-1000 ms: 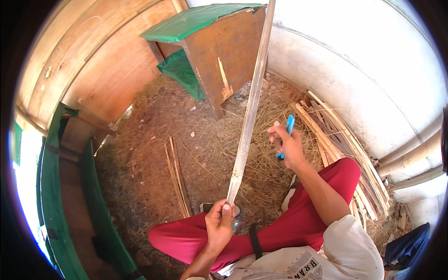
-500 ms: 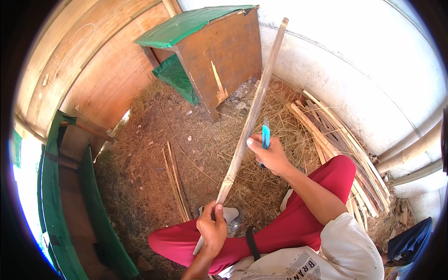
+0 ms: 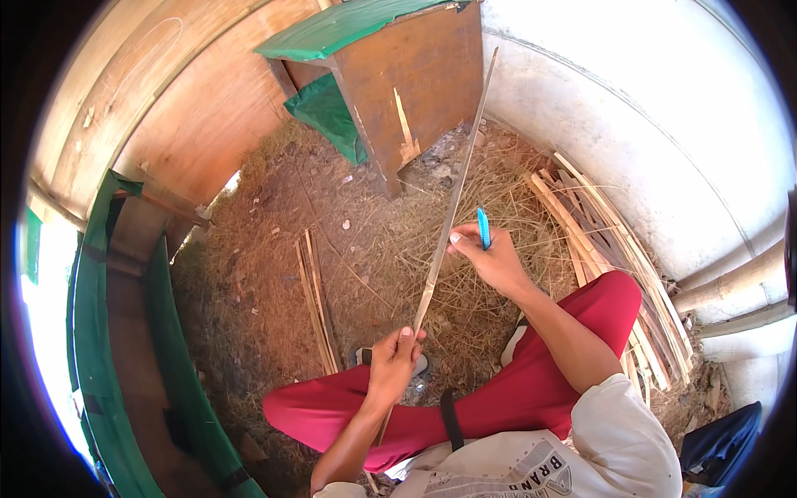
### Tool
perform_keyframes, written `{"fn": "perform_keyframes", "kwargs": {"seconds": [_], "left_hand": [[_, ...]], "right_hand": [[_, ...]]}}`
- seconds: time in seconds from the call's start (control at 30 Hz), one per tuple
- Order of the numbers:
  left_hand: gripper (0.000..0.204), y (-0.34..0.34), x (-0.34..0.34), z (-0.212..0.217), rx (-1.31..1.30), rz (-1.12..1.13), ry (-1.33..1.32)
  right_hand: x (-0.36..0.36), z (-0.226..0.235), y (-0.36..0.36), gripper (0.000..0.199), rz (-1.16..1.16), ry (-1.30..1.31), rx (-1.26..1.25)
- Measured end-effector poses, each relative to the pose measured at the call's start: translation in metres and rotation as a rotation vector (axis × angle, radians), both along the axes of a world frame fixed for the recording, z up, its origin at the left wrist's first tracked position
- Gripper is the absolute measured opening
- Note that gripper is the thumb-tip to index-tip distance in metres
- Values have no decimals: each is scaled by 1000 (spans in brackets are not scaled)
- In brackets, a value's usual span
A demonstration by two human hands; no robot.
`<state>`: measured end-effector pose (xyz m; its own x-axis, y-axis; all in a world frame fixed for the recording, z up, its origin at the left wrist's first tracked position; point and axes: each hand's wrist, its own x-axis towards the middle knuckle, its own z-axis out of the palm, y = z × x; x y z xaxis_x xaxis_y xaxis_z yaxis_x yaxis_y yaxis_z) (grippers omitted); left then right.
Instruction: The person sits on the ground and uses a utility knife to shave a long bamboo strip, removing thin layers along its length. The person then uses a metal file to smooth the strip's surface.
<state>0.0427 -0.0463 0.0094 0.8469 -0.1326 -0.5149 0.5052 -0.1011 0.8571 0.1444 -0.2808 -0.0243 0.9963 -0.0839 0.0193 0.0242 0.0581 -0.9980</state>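
A long bamboo slat slants from my lap up and away toward the wooden desk, its narrow edge toward me. Near its lower end my left hand is closed around it, low over my red-trousered leg. A blue utility knife stands up out of my right hand, held in the curled fingers. That hand's thumb and fingertip meet at the slat's middle, seemingly touching it. The knife's lower part is hidden in the hand.
Split bamboo strips lie piled at right beside a white wall. Thin strips rest on the straw-littered ground ahead. A wooden desk with a green cover stands at the back; a green-covered bench is at left.
The slat has been rolled from its broad face to its narrow edge. My left hand has risen slightly; my right hand has shifted a little right, still with the knife. The view has shifted slightly.
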Motion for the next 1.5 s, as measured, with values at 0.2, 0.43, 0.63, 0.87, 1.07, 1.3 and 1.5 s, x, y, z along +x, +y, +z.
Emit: {"fn": "perform_keyframes", "kwargs": {"seconds": [0.2,0.43,0.63,0.87,1.07,1.3,1.5], "left_hand": [[32,-6,5,-28,123,-38,-231],[31,-22,12,-18,64,-3,-230],[28,-34,31,2,-276,85,228],[26,-39,32,-11,-371,101,319],[27,-53,22,-22,-255,100,286],[29,-55,-4,-35,-113,10,279],[34,-25,-48,-38,107,-93,151]], "right_hand": [[-2,3,3,30,46,123,-123],[-10,-5,7,19,-23,-21,-535],[-23,-17,7,16,1,-210,-1098],[-29,-10,5,14,150,-99,-1273],[-37,-26,7,14,72,-42,-1307],[-19,-55,-6,14,-69,81,-1346],[25,-43,-61,17,-257,222,-1286]]}}
